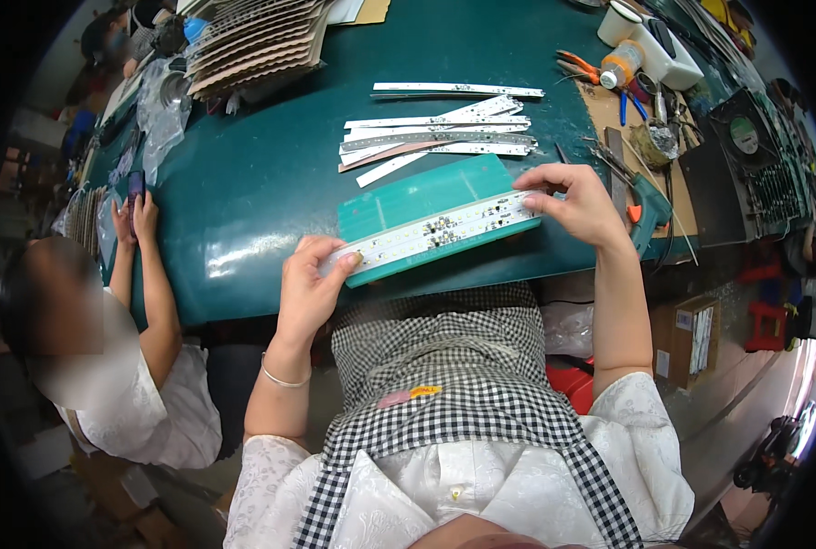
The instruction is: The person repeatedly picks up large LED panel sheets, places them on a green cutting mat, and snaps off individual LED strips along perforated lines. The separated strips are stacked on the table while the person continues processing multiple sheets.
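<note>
Seeing left hand (312, 279) and right hand (580, 203) pinching white LED circuit board (417, 234) by opposite ends, grip nearly closed; it's lying along green slab (426, 190) at worktop (261, 201) edge. I'm favouring even end pressure, thumbs clear of components.

- Worktable (408, 41), green — extending beyond left hand (309, 284) and right hand (577, 203).
- Glare (234, 261) on its top, left of left hand.
- Red stool (767, 325), pale floor (742, 403) — right of right hand.

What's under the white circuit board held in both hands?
A green board shows along both long edges of the white circuit board. The stretch directly beneath is covered, so anything there can't be seen.
</note>
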A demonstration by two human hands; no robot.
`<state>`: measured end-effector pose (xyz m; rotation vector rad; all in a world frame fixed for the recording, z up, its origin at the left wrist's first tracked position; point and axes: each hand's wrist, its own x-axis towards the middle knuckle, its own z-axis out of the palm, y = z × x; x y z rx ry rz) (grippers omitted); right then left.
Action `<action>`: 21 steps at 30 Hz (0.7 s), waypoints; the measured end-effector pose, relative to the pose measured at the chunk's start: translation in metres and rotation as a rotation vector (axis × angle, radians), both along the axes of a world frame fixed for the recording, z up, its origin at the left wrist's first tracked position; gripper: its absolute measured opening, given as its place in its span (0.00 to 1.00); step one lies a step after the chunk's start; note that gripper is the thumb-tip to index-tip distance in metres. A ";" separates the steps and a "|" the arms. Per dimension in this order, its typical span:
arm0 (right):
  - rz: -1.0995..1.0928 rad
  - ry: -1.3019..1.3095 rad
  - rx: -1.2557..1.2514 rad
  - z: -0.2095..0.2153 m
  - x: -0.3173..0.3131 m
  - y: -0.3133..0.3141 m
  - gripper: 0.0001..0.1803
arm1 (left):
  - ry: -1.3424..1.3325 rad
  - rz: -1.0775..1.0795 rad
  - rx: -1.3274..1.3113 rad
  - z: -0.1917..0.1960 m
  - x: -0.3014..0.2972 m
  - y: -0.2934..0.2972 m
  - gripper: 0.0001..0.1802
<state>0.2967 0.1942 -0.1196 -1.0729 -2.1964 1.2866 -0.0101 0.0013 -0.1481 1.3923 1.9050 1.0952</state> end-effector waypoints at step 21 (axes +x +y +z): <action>0.084 -0.064 0.284 0.008 -0.008 0.003 0.09 | 0.242 0.015 0.224 -0.001 0.013 0.002 0.08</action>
